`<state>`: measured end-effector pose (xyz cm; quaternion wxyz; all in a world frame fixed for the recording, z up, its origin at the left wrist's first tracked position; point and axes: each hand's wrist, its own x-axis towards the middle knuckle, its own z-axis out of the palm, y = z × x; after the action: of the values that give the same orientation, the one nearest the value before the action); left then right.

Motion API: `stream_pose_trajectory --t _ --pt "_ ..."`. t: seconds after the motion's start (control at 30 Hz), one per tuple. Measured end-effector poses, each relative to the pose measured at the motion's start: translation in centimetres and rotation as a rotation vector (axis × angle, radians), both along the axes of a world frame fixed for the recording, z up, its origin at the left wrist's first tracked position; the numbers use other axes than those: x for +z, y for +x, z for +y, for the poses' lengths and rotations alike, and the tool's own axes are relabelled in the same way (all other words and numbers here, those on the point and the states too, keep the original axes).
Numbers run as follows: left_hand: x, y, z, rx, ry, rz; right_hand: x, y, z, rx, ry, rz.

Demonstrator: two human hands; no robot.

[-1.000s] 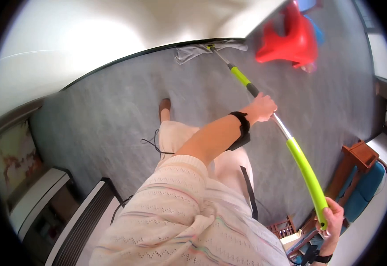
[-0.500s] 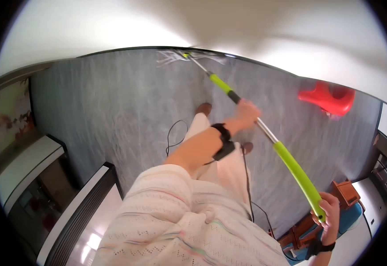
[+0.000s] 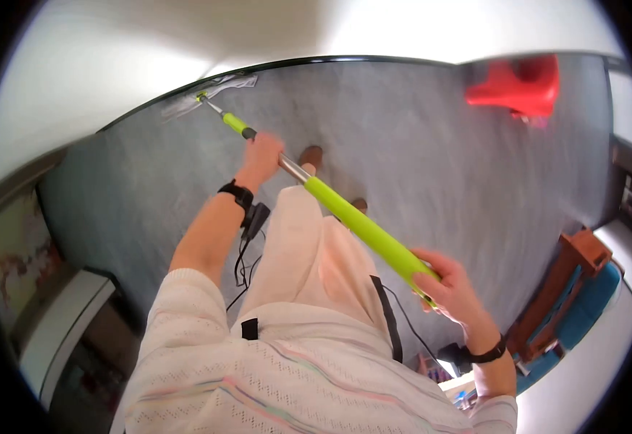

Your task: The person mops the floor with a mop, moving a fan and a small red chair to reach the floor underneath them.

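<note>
A mop with a green and silver pole (image 3: 363,228) slants across the view from lower right to upper left. My left hand (image 3: 261,159) is wrapped round the pole's middle, just below its dark collar. Near the pole's lower end, my right hand (image 3: 447,283) grips the thick green handle. The flat mop head (image 3: 211,95), with a pale, blurred cloth, lies on the grey floor (image 3: 395,145) against the dark skirting at the wall's foot. Each wrist wears a black band with a small device.
A red plastic object (image 3: 526,87) stands by the wall at upper right. At lower right is a wooden chair with a blue seat (image 3: 587,307). White-topped furniture (image 3: 70,325) stands at lower left. Dark cables hang near my legs.
The mop head has slid left along the wall. Both hands have moved left with the pole, my right hand also upward. The view has shifted, and the red object appears higher.
</note>
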<state>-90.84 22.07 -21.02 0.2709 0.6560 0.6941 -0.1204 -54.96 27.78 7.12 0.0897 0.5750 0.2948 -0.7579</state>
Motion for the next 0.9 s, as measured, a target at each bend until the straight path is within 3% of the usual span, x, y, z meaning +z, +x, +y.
stream_pose_trajectory --t 0.2,0.27,0.47,0.57,0.73,0.9 --pt "3.3 11.2 2.3 -0.161 -0.061 -0.153 6.3 7.8 -2.6 -0.152 0.05 -0.332" --pt "2.2 16.2 3.5 -0.173 0.037 -0.266 9.1 9.0 -4.2 -0.164 0.108 -0.415" --pt "4.9 25.1 8.2 -0.344 -0.022 -0.439 14.4 10.0 -7.9 -0.22 0.286 -0.645" --pt "5.6 27.1 10.3 -0.433 -0.018 -0.521 15.5 11.1 -9.2 -0.337 0.351 -0.657" --pt "6.5 28.4 12.1 -0.458 -0.025 -0.536 16.2 14.8 -7.0 -0.263 0.425 -0.565" --pt "9.3 26.0 12.9 -0.402 -0.083 -0.476 17.0 15.6 -1.3 -0.249 0.27 -0.536"
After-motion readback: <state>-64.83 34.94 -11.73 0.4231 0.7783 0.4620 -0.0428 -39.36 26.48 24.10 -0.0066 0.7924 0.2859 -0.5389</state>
